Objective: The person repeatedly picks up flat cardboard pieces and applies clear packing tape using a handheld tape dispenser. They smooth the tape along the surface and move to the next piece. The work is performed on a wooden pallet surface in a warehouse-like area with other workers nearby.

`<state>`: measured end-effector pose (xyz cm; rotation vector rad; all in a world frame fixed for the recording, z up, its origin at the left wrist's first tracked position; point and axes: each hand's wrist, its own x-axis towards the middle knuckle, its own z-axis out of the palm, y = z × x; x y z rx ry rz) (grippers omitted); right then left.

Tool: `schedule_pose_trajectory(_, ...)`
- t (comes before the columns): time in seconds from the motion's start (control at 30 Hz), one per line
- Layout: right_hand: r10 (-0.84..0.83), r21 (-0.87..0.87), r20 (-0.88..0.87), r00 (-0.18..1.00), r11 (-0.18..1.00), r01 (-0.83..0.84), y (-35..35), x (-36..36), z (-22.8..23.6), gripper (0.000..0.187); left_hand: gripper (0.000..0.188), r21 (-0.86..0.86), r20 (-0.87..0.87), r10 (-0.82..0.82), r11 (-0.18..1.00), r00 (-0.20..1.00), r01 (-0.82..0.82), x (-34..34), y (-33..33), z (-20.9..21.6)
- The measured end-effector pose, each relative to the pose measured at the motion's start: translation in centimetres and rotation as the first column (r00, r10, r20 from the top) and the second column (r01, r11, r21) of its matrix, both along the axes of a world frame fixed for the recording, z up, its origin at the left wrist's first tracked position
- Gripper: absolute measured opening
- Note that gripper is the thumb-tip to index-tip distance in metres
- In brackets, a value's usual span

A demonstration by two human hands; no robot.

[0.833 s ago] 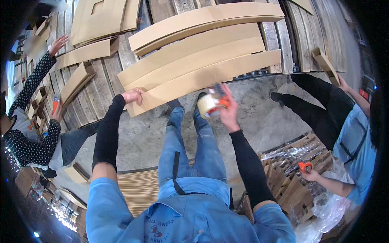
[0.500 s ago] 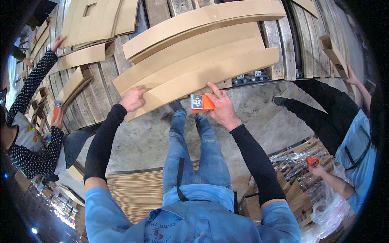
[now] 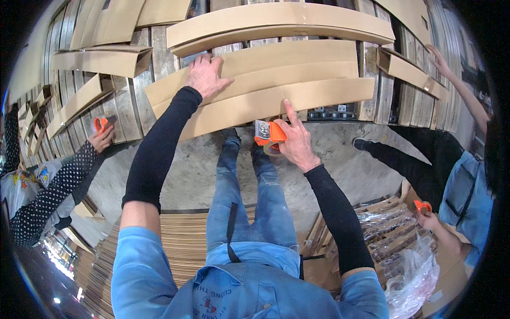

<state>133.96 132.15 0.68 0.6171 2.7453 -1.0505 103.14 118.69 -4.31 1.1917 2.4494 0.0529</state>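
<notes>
A long flat cardboard box lies across a wooden slatted table in front of me. My left hand presses flat on its upper left part, fingers spread. My right hand grips an orange tape dispenser held against the box's near edge, with the index finger stretched up onto the cardboard. More folded cardboard boxes lie behind it.
A person in a dotted sleeve at the left holds another orange tape dispenser. A person in blue at the right holds an orange dispenser and reaches to a box. Flat cardboard stacks and plastic-wrapped bundles stand behind me.
My right hand brought the tape dispenser up to the box's near edge. My left hand slid further up onto the cardboard. The view tilted closer to the table.
</notes>
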Motion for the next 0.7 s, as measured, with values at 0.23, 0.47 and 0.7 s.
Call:
schedule_pose_trajectory(0.23, 0.071, -0.005, -0.005, 0.997, 0.997, -0.071, 1.2, 0.6, -0.4, 0.060, 0.070, -0.131, 0.388, -0.195, 0.956, 0.901, 0.263, 3.2, 1.2, 8.3)
schedule_pose_trajectory(0.47, 0.169, 0.008, 0.078, 0.983, 0.985, -0.170, 1.9, 1.4, -0.8, 0.067, 0.068, 0.088, 0.153, -0.240, 0.970, 0.959, 0.229, 13.3, -3.5, 4.8)
schedule_pose_trajectory(0.7, 0.309, 0.060, -0.005, 0.951, 0.949, -0.309, 3.8, 5.6, -1.4, 0.067, 0.038, 0.230, 0.006, -0.156, 0.962, 0.988, 0.150, 16.8, -4.2, 2.7)
